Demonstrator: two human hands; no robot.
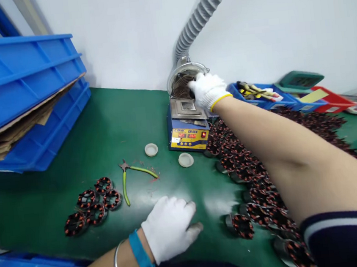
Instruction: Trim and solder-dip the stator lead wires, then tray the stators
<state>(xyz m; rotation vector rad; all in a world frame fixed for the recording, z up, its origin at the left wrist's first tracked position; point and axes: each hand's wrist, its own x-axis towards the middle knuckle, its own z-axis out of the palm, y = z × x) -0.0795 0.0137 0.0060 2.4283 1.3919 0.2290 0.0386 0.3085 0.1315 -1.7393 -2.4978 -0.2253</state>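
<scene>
My right hand (209, 90), in a white knit glove with a yellow cuff, reaches over the blue-and-yellow solder pot (189, 137). Its fingers curl together beside the round metal fume hood (181, 86); a small dark bit shows at the fingertips, too hidden to name. My left hand (172, 227), also gloved with greyed fingertips, hovers low over the green table, thumb and forefinger apart, holding nothing. Ahead of it lie green-handled side cutters (125, 166), spread apart, among wire scraps. Two shallow white dishes (151, 149) sit in front of the pot. Left of the cutters is a cluster of copper-wound motor stators (97, 213).
Many more stators (252, 198) cover the table's right side under my forearm. Blue crates (26, 81) with cardboard between them are stacked at left. A grey corrugated hose (204, 14) rises from the hood. Blue tool bins (266, 94) and a red bin (337, 102) stand back right.
</scene>
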